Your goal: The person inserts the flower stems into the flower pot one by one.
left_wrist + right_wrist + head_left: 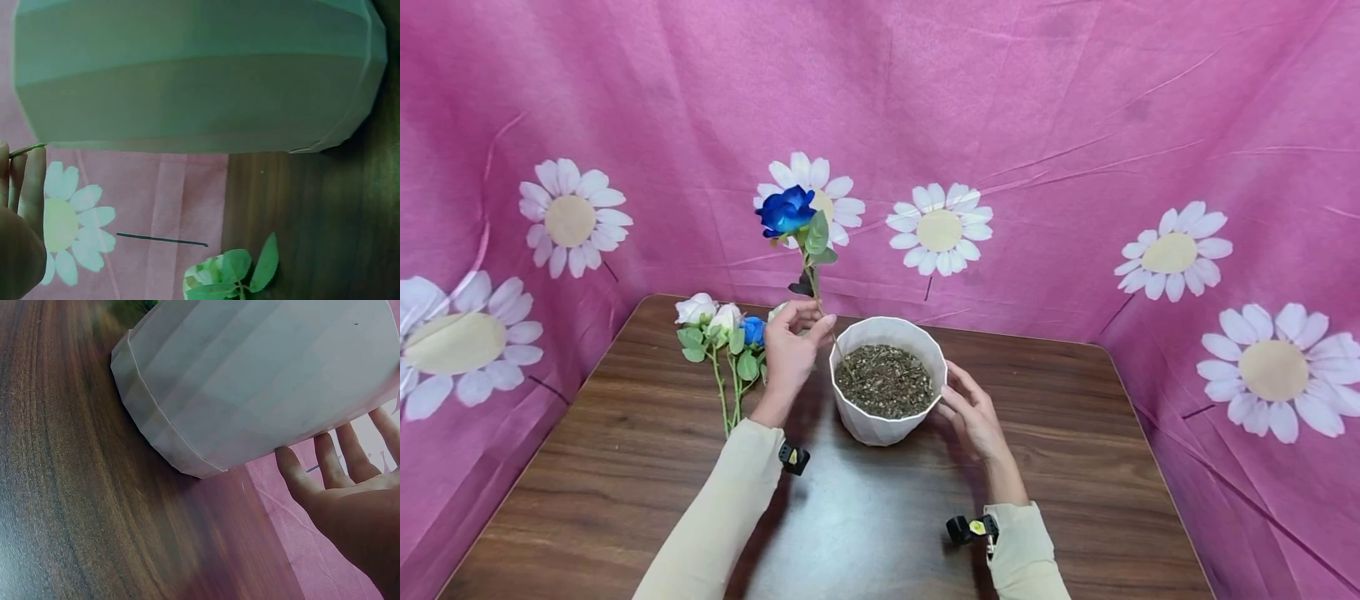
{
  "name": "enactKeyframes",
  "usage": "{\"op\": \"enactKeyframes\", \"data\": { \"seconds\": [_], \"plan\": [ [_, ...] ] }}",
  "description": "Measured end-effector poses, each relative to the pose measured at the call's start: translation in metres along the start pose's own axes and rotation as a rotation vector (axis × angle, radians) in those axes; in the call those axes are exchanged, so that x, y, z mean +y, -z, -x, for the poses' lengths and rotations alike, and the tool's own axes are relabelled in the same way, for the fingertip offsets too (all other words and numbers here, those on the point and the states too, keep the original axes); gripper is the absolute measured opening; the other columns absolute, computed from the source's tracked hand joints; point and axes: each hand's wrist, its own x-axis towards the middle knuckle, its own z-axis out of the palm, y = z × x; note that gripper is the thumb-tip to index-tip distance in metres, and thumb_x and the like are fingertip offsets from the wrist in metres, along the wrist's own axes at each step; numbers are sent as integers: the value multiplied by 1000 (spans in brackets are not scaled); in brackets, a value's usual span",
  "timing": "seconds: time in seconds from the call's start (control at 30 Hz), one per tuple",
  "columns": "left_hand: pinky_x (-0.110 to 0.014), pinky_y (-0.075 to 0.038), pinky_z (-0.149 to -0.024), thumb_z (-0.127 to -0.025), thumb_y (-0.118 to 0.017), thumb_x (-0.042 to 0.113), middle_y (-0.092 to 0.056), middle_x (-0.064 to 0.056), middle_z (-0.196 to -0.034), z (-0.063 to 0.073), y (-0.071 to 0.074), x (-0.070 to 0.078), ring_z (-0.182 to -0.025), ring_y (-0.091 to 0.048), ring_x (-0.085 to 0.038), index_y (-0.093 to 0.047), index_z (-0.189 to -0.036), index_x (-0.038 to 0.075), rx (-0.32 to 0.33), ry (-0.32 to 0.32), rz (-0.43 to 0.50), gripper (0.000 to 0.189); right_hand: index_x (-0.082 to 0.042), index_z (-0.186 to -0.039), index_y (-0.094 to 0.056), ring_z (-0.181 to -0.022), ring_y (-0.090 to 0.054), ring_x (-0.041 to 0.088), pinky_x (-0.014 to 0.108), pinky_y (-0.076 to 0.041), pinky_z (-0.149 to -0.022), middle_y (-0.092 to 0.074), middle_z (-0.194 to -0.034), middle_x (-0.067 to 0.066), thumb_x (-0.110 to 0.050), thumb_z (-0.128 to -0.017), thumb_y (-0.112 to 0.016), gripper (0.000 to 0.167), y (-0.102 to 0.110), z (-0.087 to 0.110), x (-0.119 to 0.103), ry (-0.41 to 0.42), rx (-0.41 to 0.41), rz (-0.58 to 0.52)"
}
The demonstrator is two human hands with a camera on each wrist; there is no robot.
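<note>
A blue rose (786, 212) stands nearly upright, its stem pinched between the thumb and fingers of my left hand (793, 350). The stem slants over the rim of a white faceted pot (880, 428), its lower end reaching the left side of the dark soil (886, 382). In the left wrist view, a bit of the stem (27, 150) shows at the fingertips, while the bloom is out of sight. Against the pot's right side, my right hand (976, 417) rests its extended fingertips near the rim; the right wrist view shows these fingers (331, 459) along the pot wall.
Left of the pot, white roses (697, 308) and another blue rose (752, 330) lie on the brown wooden table (1075, 467), partly behind my left hand. A pink cloth (1037, 92) printed with daisies hangs around the table's back and sides.
</note>
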Motion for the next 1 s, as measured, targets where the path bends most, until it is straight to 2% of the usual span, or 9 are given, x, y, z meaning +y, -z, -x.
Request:
{"op": "enactKeyframes", "data": {
  "seconds": [0.2,0.3,0.4,0.63,0.87,1.0],
  "plan": [
    [-18,-58,-64,-81,-80,-10,-67,-8,-80,2,1,-9,-68,-63,-3,-68,-102,-12,-1,-23,-103,23,8,-150,-38,-110,-62,20,34,-58,-91,-54,-130,10,4,-101,-51,51,-3,0,-2,1,-2,-14],
    [-16,-56,-67,-80,-81,-9,-68,-16,-81,3,2,-12,-68,-62,-4,-69,-100,-12,-6,-34,-119,23,9,-150,-37,-108,-62,20,33,-58,-91,-54,-129,11,4,-101,-51,51,-2,1,-1,1,0,-14],
    [-16,-55,-68,-80,-80,-10,-70,-21,-83,3,3,-14,-69,-63,-4,-69,-97,-12,-11,-40,-103,20,11,-149,-36,-108,-63,21,34,-58,-91,-54,-129,11,4,-101,-51,52,-2,1,-1,1,1,-12],
    [-22,-61,-60,-83,-77,-11,-75,-13,-84,3,5,-18,-66,-69,-7,-69,-92,-12,-23,-25,16,12,6,-150,-40,-111,-61,21,35,-58,-92,-54,-130,9,2,-101,-53,51,-1,1,-3,5,-10,-18],
    [-13,-51,-63,-82,-82,-3,-73,-22,-85,5,2,-14,-69,-63,-1,-71,-94,-11,-19,24,-188,18,8,-150,-38,-112,-61,20,35,-57,-93,-55,-129,8,3,-101,-52,51,0,0,-2,0,-13,-16],
    [-12,-50,-65,-82,-81,-5,-71,-25,-85,6,0,-17,-70,-60,-2,-69,-93,-12,-29,43,-171,18,11,-150,-34,-112,-61,21,37,-57,-94,-54,-130,9,3,-101,-52,53,0,0,-3,-6,-7,-7]
  ]
}}
